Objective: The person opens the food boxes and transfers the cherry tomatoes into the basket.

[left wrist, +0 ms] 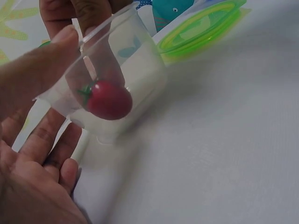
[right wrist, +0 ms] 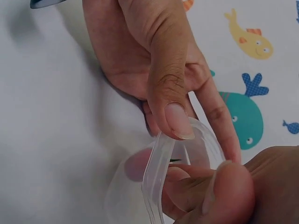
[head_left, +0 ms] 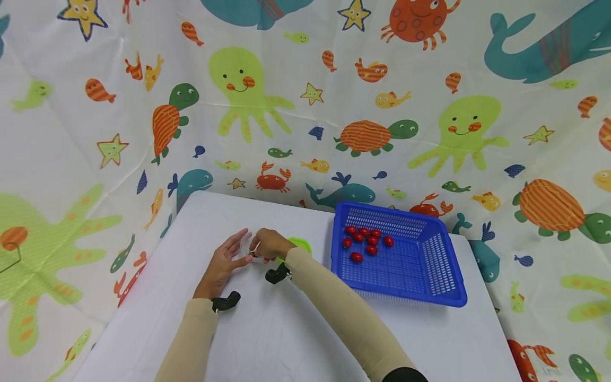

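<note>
My left hand [head_left: 223, 263] grips a clear plastic container [left wrist: 145, 88], thumb at the rim and fingers along its side. The container is tilted, its mouth toward my right hand [head_left: 272, 244]. The fingers of my right hand reach inside and pinch a small red cherry tomato [left wrist: 110, 100] with a green stem, low in the container near its wall. In the right wrist view the tomato [right wrist: 138, 164] shows blurred through the plastic. A bright green lid [left wrist: 203, 29] lies on the table just beyond the container, partly hidden by my right hand in the head view.
A blue plastic basket [head_left: 446, 254] stands on the right of the white table [head_left: 267, 339], with several red cherry tomatoes [head_left: 371, 240] toward its left side. A curtain [head_left: 305, 106] printed with sea animals hangs behind and beside the table.
</note>
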The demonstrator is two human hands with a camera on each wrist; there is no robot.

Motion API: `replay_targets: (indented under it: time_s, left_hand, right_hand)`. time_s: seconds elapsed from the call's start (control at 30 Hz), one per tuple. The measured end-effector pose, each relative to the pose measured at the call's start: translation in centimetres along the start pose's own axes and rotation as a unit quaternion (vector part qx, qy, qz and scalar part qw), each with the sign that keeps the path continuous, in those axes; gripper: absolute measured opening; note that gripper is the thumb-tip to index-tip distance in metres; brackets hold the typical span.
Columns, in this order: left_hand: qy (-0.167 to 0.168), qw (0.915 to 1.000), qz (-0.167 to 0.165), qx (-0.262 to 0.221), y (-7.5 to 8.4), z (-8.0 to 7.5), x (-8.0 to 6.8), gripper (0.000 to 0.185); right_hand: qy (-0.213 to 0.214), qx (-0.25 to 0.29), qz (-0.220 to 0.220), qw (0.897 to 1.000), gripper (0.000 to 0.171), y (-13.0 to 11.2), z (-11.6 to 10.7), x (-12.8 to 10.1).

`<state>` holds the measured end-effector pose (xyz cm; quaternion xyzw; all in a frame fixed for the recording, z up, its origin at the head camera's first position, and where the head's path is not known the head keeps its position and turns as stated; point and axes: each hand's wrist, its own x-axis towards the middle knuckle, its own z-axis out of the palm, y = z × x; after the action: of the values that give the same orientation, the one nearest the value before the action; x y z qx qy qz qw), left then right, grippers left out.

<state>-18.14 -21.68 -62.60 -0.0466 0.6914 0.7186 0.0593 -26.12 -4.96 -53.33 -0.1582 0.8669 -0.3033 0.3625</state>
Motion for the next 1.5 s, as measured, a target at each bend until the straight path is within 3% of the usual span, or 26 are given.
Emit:
replay_targets:
  time_s: [0.17,0.47,0.6,0.73,0.93,1.27,1.5]
  left_hand:
    - [0.0,1.0,0.002,0.002,0.0,0.0,0.0,0.083]
    - [0.004,1.0,-0.004,-0.001,0.2,0.0,-0.1,0.082]
    - [0.006,0.9999,-0.007,0.007,0.2,0.0,0.1,0.079]
    - [0.008,0.9998,-0.007,0.014,0.0,-0.1,0.2,0.078]
    - [0.006,0.9999,-0.004,0.014,-0.1,0.0,0.2,0.08]
    - [0.001,0.9999,0.001,0.014,0.0,0.1,0.0,0.081]
    - [-0.001,0.9997,0.009,0.023,-0.1,0.1,0.0,0.08]
  right_hand:
    - [-0.006,-0.025,-0.011,1.0,0.017,0.1,0.0,0.0]
    - [-0.015,0.015,-0.039,0.999,0.014,0.6,-0.4,-0.6]
    - [0.022,0.015,-0.044,0.999,0.023,1.0,-0.8,-1.1]
    - [0.053,-0.017,-0.028,0.998,0.029,1.0,-0.9,-1.3]
    - [0.009,-0.083,-0.011,0.996,0.029,0.8,-0.5,-0.9]
    - [-0.041,-0.022,-0.007,0.999,0.02,1.1,-0.9,-0.3]
    - [-0.052,-0.034,-0.01,0.998,0.034,0.8,-0.9,-0.5]
